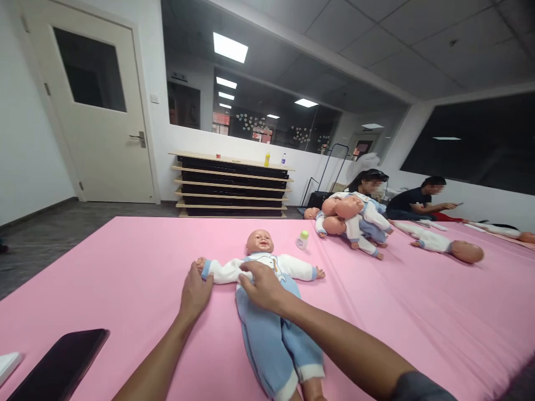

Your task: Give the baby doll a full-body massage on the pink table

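Note:
A baby doll in a white top and blue trousers lies face up on the pink-covered table, its head away from me and its arms spread. My left hand is closed around the doll's hand and blue cuff on the left side. Over the doll's chest, my right hand has thumb and fingers curled on the white sleeve near the shoulder. Part of the chest is hidden beneath it. Just beyond the doll's other arm stands a small bottle with a green cap.
A phone lies at the near left, beside a white object. Several dolls are heaped at the far right, and another doll lies beyond. Two people sit behind the table. Stacked boards stand by the wall.

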A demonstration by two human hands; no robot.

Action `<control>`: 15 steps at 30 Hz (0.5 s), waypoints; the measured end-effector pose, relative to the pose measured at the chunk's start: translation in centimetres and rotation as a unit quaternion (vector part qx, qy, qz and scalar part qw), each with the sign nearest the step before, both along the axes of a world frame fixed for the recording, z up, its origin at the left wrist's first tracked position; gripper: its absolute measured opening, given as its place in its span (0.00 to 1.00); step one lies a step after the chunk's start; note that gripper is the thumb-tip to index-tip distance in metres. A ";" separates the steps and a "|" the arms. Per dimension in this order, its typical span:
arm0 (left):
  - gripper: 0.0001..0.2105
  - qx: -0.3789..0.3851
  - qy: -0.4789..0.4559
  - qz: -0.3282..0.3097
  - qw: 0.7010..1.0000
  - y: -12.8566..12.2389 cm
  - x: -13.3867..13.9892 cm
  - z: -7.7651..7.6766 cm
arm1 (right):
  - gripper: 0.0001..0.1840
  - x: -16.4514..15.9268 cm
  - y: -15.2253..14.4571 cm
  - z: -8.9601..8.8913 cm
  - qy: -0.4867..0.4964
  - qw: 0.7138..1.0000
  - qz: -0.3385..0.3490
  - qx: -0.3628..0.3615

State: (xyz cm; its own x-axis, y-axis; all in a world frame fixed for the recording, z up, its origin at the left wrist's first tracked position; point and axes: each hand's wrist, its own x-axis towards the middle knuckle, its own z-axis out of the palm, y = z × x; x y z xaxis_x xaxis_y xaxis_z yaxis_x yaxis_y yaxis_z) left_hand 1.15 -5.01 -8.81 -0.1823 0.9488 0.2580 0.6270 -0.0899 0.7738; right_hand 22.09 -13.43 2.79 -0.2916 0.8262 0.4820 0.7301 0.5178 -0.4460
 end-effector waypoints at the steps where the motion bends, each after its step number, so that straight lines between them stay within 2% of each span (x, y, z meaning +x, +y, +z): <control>1: 0.33 0.027 0.019 0.040 0.999 0.2 -0.1 -0.3 | 0.12 2.0 -2.8 0.7 0.001 1.000 -0.016 0.004; 3: 0.30 0.080 0.054 0.095 0.991 0.4 -0.3 -0.5 | 0.11 5.9 -8.6 1.1 0.011 0.998 -0.060 0.030; 4: 0.29 0.104 0.067 0.101 0.987 0.2 -0.2 -0.4 | 0.11 7.7 -11.4 0.6 0.017 0.996 -0.081 0.043; 6: 0.26 0.151 0.089 0.080 0.981 -0.8 0.3 0.5 | 0.12 10.6 -16.4 -1.4 0.017 0.990 -0.116 0.074; 8: 0.24 0.197 0.107 0.046 0.973 -2.5 1.5 2.0 | 0.18 12.2 -20.2 -4.6 -0.003 0.985 -0.115 0.130; 10: 0.22 0.241 0.122 0.009 0.963 -4.6 3.0 3.7 | 0.20 12.3 -22.3 -8.0 -0.016 0.980 -0.132 0.151; 12: 0.20 0.275 0.137 -0.049 0.950 -6.9 4.6 5.1 | 0.16 11.5 -22.7 -10.5 -0.007 0.973 -0.179 0.144; 15: 0.19 0.288 0.168 -0.193 0.923 -10.5 7.0 5.8 | 0.14 10.5 -21.6 -11.8 0.023 0.968 -0.220 0.116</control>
